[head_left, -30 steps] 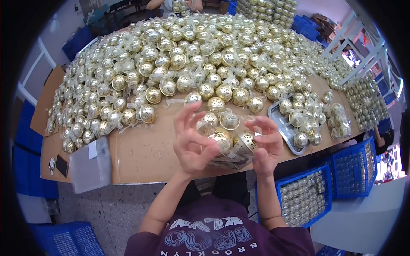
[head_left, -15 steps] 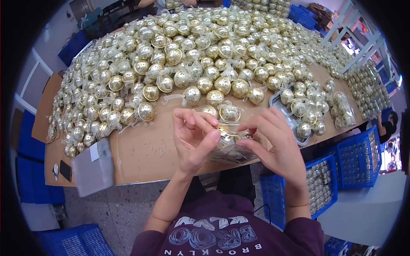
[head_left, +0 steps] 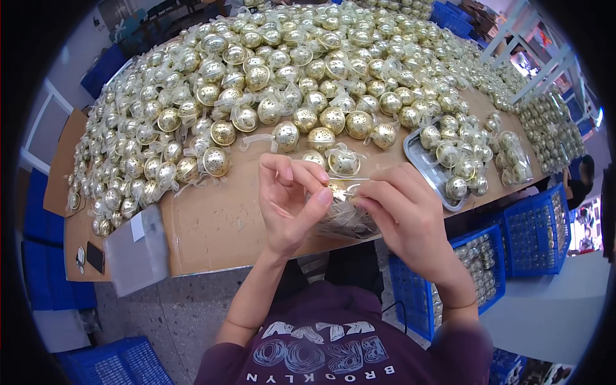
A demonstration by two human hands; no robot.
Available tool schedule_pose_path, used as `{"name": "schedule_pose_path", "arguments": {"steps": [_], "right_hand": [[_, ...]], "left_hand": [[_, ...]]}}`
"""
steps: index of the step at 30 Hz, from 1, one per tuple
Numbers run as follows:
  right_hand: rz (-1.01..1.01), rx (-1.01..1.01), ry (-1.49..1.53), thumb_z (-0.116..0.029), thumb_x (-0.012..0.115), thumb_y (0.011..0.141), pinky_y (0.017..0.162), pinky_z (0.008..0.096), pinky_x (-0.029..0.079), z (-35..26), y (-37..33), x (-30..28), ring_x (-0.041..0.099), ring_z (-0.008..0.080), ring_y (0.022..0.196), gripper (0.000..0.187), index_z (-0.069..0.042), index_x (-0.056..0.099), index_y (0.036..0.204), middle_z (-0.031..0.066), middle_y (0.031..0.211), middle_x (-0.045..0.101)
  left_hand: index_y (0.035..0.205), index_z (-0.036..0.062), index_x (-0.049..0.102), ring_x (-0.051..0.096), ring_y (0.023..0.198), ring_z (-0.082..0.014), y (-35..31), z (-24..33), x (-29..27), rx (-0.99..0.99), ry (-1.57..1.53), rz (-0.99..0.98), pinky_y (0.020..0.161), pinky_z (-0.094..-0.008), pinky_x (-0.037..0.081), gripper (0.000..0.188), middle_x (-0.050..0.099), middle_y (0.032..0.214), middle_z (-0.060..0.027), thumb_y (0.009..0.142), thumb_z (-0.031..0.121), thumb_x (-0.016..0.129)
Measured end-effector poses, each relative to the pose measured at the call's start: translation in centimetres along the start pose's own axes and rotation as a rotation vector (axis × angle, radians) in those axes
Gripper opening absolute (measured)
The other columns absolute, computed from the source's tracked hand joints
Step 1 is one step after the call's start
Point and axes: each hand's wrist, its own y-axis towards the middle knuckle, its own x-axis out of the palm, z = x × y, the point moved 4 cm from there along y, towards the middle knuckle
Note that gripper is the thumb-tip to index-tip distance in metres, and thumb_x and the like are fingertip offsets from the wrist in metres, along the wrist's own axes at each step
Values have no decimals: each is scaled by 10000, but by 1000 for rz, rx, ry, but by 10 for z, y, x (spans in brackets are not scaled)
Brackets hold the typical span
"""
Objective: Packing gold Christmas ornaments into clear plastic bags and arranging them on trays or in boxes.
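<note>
Thumbs drawn close to fingertips, a person's left hand point(head_left: 287, 208) and right hand point(head_left: 410, 218) pinch a clear plastic package point(head_left: 350, 223) of gold-coloured balls at the near edge of a cardboard-topped table point(head_left: 212, 234), its far side heaped with ball ornaments point(head_left: 258, 78).

Above the tabletop point(head_left: 212, 224) are one left hand point(head_left: 285, 208) and one right hand point(head_left: 414, 215). On it lie one phone point(head_left: 95, 257), one tray point(head_left: 436, 178) and balls point(head_left: 258, 77) beyond counting.

We record one head-mounted fisheye view, looking down at close range on the left hand point(head_left: 282, 215) and right hand point(head_left: 412, 221), table point(head_left: 212, 234) beyond.
</note>
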Motion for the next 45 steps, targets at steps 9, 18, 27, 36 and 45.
{"name": "schedule_pose_path", "arguments": {"steps": [9,18,27,36,45], "right_hand": [[-150,623,737,-118,676,846,804,254,398,42,-23,22,505,90,908,160,-18,585,933,11,950,552],[259,-21,119,-162,740,787,861,349,451,5,-21,1,609,202,947,245,-45,663,988,74,1069,631],[388,-88,58,-247,837,664,1006,446,375,23,-53,19,503,312,1195,439,-59,687,1031,140,1286,540],[478,446,-136,-478,858,529,1066,440,296,57,-120,2,375,357,1259,1200,41,254,1426,208,1379,340],[328,758,-978,-426,745,629,1045,444,336,324,-131,-287,446,351,1236,861,-83,457,1365,180,1330,483]], "left_hand": [[1113,45,446,542,914,-152,4,24,15,-205,365,-74,920,-310,422,397,529,1020,-84,769,-52,620],[1131,46,504,555,859,-74,20,28,18,-532,305,-127,759,-229,461,371,577,969,-26,800,-17,657],[1111,61,538,520,1053,-191,-14,7,14,-66,527,-229,889,-329,432,469,524,1162,-112,743,235,769],[1316,2,424,329,1330,-285,-5,-24,102,-159,260,45,1078,-398,274,533,351,1407,-169,860,158,652],[1270,23,517,348,1332,-342,-26,77,-51,-174,1571,13,1106,-444,231,502,470,1348,-169,869,310,608]]}}
